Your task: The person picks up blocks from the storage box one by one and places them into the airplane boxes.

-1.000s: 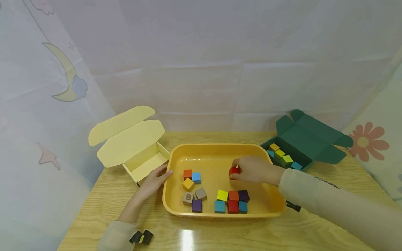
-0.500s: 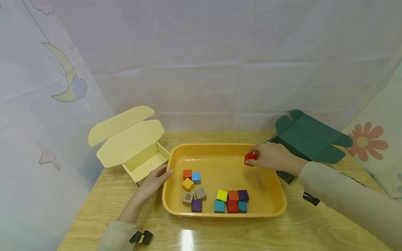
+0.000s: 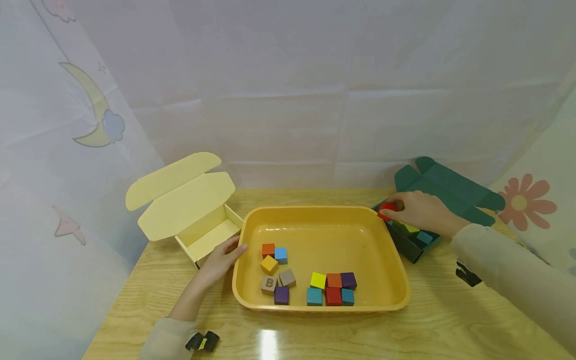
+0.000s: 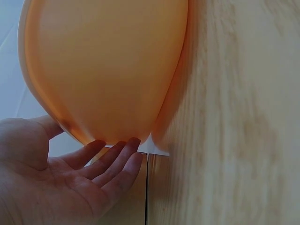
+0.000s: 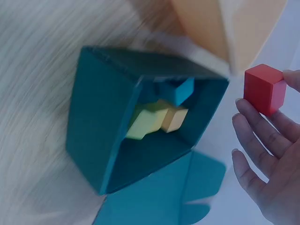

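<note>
My right hand (image 3: 425,211) pinches a red cube (image 3: 387,210) between thumb and fingertips, over the left end of the green box (image 3: 407,250). In the right wrist view, the red cube (image 5: 265,89) is raised beside the open box (image 5: 93,122), where yellow and blue cubes lie inside. At the tray's left side my left hand (image 3: 219,261) holds the yellow tray (image 3: 238,280), thumb over the rim. The left wrist view has the fingers (image 4: 119,164) against the tray's outer wall. Inside the tray lie several cubes, among them a yellow one (image 3: 318,280) and a lettered wooden one (image 3: 269,284).
A pale yellow box (image 3: 211,235) with its lid raised stands behind the left hand. The green box's lid (image 3: 454,187) leans back at the right. A printed cloth (image 3: 288,100) hangs behind the wooden table (image 3: 225,330).
My right hand has lifted the red cube from inside the tray and carried it right, past the tray's rim, to the green box. The left hand stays on the tray.
</note>
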Motion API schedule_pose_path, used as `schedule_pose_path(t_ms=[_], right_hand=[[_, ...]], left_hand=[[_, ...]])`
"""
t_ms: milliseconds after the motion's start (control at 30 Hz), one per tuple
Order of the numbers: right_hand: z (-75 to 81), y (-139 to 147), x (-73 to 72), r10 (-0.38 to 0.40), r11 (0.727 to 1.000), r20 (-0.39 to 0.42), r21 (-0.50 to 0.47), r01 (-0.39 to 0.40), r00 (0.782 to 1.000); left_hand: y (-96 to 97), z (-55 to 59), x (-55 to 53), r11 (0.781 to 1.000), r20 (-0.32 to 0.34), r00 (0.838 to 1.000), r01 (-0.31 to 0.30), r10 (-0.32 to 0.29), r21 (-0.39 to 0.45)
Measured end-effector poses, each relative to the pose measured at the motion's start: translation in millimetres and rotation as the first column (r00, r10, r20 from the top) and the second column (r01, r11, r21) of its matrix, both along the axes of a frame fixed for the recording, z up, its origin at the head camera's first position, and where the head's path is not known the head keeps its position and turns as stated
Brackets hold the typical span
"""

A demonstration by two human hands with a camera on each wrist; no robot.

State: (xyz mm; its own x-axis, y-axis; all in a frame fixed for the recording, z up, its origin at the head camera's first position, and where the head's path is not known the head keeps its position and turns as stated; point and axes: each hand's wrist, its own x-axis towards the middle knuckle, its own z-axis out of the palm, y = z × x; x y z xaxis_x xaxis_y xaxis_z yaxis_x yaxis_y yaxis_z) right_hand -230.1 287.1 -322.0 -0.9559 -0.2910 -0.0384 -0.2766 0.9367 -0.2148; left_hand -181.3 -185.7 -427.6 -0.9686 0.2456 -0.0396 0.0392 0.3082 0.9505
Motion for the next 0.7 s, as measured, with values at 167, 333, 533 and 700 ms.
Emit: schedule_pose_path(t_ms=[167,333,533,700], right_hand=[[-3.8,19,-7.0,-0.017,0.999,0.023,0.032,0.017,1.000],[-7.9,31,-12.5,-0.030,0.998,0.083,0.059,0.026,0.996],[-13.9,35,-14.0,-0.041,0.996,0.181,0.089,0.025,0.983],[-21.1,33,-14.3,-0.012,0.992,0.219,0.126,-0.016,0.976]], left_hand=[[-0.3,0.4,1.0,1.000,-0.001,1.000,-0.002,0.002,-0.005],[-0.2,-0.2,1.8,1.000,0.000,1.000,-0.003,0.003,-0.012],[0.9,-0.4,3.0,1.000,-0.003,1.000,-0.008,0.008,-0.028],[1.2,0.4,3.5,0.999,-0.005,1.000,-0.012,0.011,-0.037]])
